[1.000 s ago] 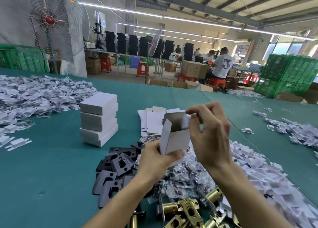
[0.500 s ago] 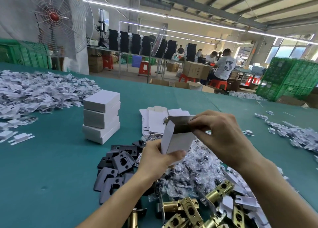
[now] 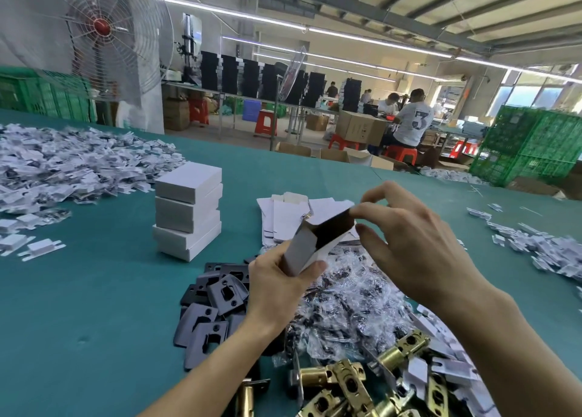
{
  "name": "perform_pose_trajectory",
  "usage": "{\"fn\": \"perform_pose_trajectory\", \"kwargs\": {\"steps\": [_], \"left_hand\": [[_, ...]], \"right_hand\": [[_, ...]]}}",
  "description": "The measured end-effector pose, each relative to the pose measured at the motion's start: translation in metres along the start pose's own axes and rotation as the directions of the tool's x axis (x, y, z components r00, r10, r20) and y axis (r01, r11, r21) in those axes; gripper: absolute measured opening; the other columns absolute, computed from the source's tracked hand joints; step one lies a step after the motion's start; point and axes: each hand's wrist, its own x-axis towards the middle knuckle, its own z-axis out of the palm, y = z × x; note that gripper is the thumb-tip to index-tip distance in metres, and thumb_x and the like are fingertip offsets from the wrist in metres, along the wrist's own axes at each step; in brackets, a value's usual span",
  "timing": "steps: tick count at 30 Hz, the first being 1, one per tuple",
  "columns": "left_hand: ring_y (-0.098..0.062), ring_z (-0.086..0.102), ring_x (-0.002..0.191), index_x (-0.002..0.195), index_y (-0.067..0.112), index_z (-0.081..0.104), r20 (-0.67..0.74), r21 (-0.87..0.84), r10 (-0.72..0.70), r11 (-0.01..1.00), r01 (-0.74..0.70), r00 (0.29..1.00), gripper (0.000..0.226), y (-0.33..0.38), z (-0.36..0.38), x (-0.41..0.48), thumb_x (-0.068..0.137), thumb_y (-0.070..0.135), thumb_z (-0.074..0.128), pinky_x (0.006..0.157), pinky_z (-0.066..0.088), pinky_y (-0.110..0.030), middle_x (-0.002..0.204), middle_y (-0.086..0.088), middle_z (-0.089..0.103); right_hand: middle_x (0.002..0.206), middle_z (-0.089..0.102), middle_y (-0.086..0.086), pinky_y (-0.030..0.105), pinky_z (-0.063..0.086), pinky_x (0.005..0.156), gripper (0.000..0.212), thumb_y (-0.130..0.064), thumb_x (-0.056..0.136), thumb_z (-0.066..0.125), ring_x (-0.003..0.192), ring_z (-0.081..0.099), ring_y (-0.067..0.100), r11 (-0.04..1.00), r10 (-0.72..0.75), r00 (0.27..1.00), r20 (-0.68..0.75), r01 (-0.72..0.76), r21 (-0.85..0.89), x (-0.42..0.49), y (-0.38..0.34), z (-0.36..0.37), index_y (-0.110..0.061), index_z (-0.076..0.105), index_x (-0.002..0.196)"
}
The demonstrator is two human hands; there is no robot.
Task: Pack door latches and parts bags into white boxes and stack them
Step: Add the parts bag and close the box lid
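White box (image 3: 303,250) in L hand (image 3: 278,287), R hand (image 3: 409,246) pinching its open end, contents unseen

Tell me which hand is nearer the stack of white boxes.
Left. The left hand is just right of the stack, nearer the camera; the right hand is farther right.

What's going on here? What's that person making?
A person is readying a white box for packing. The left hand grips its lower end; the right hand pinches the rim of its open top. Three closed boxes are stacked on the table. Plates, bags and latches lie in heaps nearby.
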Motion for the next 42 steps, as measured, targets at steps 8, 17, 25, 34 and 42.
{"fn": "perform_pose_trajectory", "kwargs": {"steps": [8,17,25,34,42], "left_hand": [[-0.049,0.060,0.082,0.089,0.001,0.074,0.013,-0.165,0.035,0.986,-0.032,0.999,0.020,0.004,-0.002,-0.001,0.075,0.012,0.085,0.069,0.051,-0.064,0.087,-0.024,0.069],[-0.002,0.054,0.059,0.079,0.028,0.073,0.045,-0.003,0.109,0.994,-0.109,0.993,0.025,0.000,0.001,-0.001,0.075,0.008,0.087,0.051,0.040,-0.015,0.069,0.020,0.065],[0.010,0.058,0.069,0.100,0.025,0.080,0.080,0.184,0.153,0.969,-0.166,0.985,0.032,-0.005,0.000,-0.001,0.074,0.008,0.087,0.059,0.039,-0.007,0.076,0.031,0.067],[0.002,0.062,0.069,0.091,0.030,0.079,0.173,0.223,0.075,0.968,-0.113,0.982,0.028,-0.003,-0.002,0.001,0.071,0.013,0.089,0.057,0.046,-0.015,0.077,0.025,0.070],[0.003,0.065,0.082,0.106,0.028,0.078,0.256,0.318,0.078,0.934,-0.160,0.964,0.038,-0.005,-0.010,0.002,0.072,0.017,0.090,0.062,0.044,-0.009,0.089,0.024,0.071]], "right_hand": [[0.110,0.059,-0.009,0.041,0.052,0.072,0.021,-0.030,0.096,0.055,0.091,0.062,0.026,0.998,0.050,0.991,0.124,-0.055,0.032,-0.005,-0.007,0.000,-0.026,0.062,0.115],[0.113,0.058,0.006,0.042,0.052,0.076,0.031,-0.030,0.094,0.052,0.087,0.055,0.033,0.978,0.197,0.878,0.436,-0.149,-0.142,0.009,-0.010,0.018,-0.032,0.053,0.125],[0.101,0.062,-0.001,0.033,0.055,0.073,0.029,-0.024,0.092,0.057,0.082,0.065,0.022,0.957,0.214,0.827,0.521,-0.283,0.056,0.007,0.003,0.035,-0.026,0.057,0.121],[0.115,0.068,-0.003,0.035,0.054,0.079,0.027,-0.030,0.089,0.065,0.074,0.058,0.013,0.950,0.142,0.859,0.491,-0.259,0.177,0.001,0.012,0.044,-0.030,0.060,0.116],[0.123,0.062,0.005,0.037,0.054,0.085,0.048,-0.033,0.091,0.064,0.091,0.066,0.021,0.955,0.195,0.776,0.600,-0.291,0.066,-0.008,0.019,0.062,-0.023,0.045,0.134]]}}
